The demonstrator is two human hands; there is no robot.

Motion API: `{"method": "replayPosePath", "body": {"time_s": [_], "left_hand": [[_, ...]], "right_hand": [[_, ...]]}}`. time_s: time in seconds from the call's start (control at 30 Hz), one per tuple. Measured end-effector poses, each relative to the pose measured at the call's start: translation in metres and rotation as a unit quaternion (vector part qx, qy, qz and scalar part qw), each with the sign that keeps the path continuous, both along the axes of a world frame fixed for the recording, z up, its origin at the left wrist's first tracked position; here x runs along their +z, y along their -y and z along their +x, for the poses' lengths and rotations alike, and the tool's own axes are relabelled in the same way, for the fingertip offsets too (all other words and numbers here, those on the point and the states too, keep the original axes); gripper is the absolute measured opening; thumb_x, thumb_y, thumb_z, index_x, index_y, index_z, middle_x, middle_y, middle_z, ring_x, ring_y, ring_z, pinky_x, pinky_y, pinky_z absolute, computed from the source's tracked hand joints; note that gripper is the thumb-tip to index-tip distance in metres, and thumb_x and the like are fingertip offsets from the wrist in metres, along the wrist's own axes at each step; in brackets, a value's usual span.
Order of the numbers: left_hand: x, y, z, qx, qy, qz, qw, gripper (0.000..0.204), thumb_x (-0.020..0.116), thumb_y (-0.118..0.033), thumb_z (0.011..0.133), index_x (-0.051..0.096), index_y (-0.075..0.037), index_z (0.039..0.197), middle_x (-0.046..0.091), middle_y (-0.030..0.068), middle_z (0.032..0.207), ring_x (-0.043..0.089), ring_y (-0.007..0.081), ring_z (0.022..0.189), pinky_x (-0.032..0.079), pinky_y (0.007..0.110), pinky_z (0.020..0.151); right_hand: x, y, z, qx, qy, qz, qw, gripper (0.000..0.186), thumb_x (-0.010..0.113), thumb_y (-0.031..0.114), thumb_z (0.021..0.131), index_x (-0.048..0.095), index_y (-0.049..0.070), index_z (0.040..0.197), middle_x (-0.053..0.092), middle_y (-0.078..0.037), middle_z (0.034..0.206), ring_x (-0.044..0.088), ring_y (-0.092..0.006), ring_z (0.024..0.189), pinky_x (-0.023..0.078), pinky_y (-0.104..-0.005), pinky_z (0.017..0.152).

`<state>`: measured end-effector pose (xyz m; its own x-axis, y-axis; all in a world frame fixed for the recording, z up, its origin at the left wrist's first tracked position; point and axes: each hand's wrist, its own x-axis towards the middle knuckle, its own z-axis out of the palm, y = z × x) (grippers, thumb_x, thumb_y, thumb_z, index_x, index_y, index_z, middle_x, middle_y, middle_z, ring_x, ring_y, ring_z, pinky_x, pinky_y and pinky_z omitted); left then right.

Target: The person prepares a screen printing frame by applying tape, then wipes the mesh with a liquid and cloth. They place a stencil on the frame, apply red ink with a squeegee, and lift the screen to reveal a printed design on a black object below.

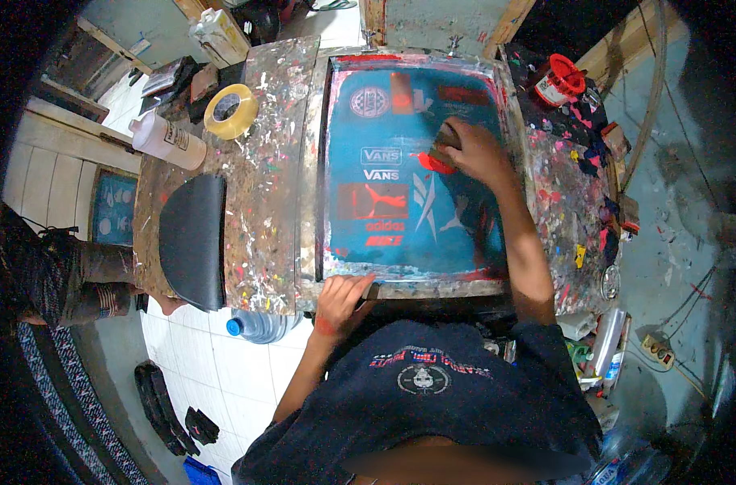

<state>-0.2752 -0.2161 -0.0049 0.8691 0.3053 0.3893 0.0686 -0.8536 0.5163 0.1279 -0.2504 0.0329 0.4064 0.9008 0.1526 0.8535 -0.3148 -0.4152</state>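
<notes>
A silk screen (pixel 465 194) with teal mesh and several stencilled logos lies on the worktable in front of me. My right hand (pixel 474 152) grips a small squeegee (pixel 446 139) over its upper right part. Red ink (pixel 437 164) sits at the squeegee's lower edge, and red also covers some of the logos. Down at the near side, my left hand (pixel 345 301) is closed on the screen's frame (pixel 408 289), fingers lying over its left part. The thumb is partly hidden.
Left on the paint-spattered table (pixel 263 186) are a tape roll (pixel 231 111), a plastic bottle (pixel 170 140) and a folded black sheet (pixel 194 241). A red ink tub (pixel 560 81) stands at the far right. Another person's legs (pixel 101 279) show at left, near a water bottle (pixel 263 326).
</notes>
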Motion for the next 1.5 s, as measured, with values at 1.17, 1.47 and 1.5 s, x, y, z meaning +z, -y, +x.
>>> {"method": "replayPosePath", "body": {"time_s": [1.17, 1.47, 1.5], "left_hand": [[-0.017, 0.011, 0.003, 0.038, 0.019, -0.029, 0.999, 0.048, 0.080, -0.009, 0.075, 0.063, -0.004, 0.121, 0.067, 0.0115, 0.106, 0.061, 0.0318, 0.091, 0.046, 0.042, 0.083], [0.026, 0.010, 0.006, 0.033, 0.064, 0.044, 0.996, 0.049, 0.084, -0.018, 0.074, 0.067, -0.003, 0.117, 0.069, 0.0105, 0.107, 0.063, 0.0291, 0.092, 0.049, 0.040, 0.079], [0.044, 0.008, 0.006, 0.027, 0.050, 0.050, 0.997, 0.048, 0.085, -0.021, 0.075, 0.068, -0.004, 0.116, 0.068, 0.0114, 0.106, 0.063, 0.0294, 0.092, 0.049, 0.040, 0.079]], "right_hand": [[-0.008, 0.118, -0.219, 0.092, 0.099, -0.036, 0.990, 0.033, 0.061, 0.015, 0.084, 0.061, 0.003, 0.115, 0.063, -0.013, 0.108, 0.062, -0.0297, 0.103, 0.054, -0.0402, 0.089], [0.045, 0.137, -0.245, 0.055, 0.089, -0.012, 0.994, 0.076, 0.076, 0.036, 0.079, 0.048, -0.001, 0.140, 0.050, -0.023, 0.132, 0.052, -0.0358, 0.117, 0.042, -0.0450, 0.102], [0.058, 0.137, -0.243, 0.060, 0.122, 0.003, 0.991, 0.077, 0.078, 0.037, 0.076, 0.049, 0.000, 0.137, 0.051, -0.022, 0.127, 0.053, -0.0354, 0.114, 0.043, -0.0449, 0.099]]}}
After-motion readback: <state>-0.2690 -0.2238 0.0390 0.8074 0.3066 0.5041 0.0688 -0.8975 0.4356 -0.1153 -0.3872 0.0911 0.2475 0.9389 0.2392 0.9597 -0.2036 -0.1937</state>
